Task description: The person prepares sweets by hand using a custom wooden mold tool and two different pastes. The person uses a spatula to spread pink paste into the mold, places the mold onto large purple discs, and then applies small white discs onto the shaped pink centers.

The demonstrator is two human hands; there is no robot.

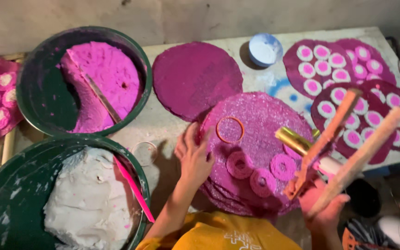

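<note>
My left hand (193, 157) lies flat, fingers apart, on the left edge of a stack of glittery pink discs (255, 120). An orange ring (230, 129) rests on the top disc just right of my fingertips. Three pink ring-shaped pieces (262, 181) sit on the disc's near side. My right hand (325, 210) grips wooden sticks (362, 153) that stand up over the right side of the stack. A gold tube (292, 139) shows by them; how it is held is unclear.
A green tub of pink paste (33, 92) with a stick stands at the back left, and a green tub of white paste (5, 203) with a pink stick is near left. A plain magenta disc (195, 76), a white bowl (265, 48), dotted discs (329, 65) and a metal ring (144, 153) lie on the table.
</note>
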